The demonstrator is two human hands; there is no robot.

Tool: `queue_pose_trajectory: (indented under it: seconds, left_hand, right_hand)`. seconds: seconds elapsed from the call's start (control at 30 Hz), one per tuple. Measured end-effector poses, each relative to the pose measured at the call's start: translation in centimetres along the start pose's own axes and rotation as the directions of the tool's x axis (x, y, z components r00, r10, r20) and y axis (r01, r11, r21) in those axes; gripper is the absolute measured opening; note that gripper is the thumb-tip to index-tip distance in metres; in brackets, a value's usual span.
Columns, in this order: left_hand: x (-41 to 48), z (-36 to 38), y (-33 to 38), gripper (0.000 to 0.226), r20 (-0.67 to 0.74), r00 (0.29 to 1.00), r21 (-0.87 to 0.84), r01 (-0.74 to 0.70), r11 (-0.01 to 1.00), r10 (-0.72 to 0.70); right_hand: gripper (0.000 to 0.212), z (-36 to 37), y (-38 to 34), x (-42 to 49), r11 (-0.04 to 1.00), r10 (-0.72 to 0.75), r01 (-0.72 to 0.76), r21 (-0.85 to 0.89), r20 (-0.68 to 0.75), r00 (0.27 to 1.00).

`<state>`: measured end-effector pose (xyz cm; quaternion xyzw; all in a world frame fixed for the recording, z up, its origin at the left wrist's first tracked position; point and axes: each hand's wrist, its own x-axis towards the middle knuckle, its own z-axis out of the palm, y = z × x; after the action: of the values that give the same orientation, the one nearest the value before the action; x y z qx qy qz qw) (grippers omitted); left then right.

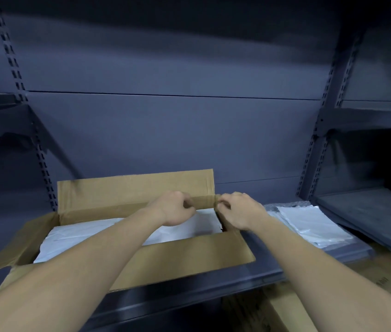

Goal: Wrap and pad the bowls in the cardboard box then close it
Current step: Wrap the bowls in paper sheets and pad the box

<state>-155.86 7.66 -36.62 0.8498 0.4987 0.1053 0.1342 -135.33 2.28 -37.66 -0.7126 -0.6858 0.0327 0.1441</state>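
STEP closing, I judge; cardboard box [180, 255] on shelf [273, 271]; bowls hidden under white paper [75, 238] | HANDS left hand [175, 207] curls round upright far flap [134, 188] at its fold; right hand [240, 209] pinches its right end | NEXT probably fold it down

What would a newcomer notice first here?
Both hands, left hand and right hand, meet at the far right corner of the open cardboard box, gripping a flap there. Inside lies white paper, and more sheets lie on the shelf to its right.
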Motion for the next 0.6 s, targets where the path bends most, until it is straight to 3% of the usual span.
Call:
queue_pose_trajectory:
  seconds: [0.6]
  left_hand:
    - [7.1,6.9,13.8,0.035,0.013,0.961,-0.049,-0.277,0.960,0.278]
  right_hand:
    - [0.037,-2.3,17.2,-4.2,0.946,0.318,-0.318,-0.059,-0.004,0.948]
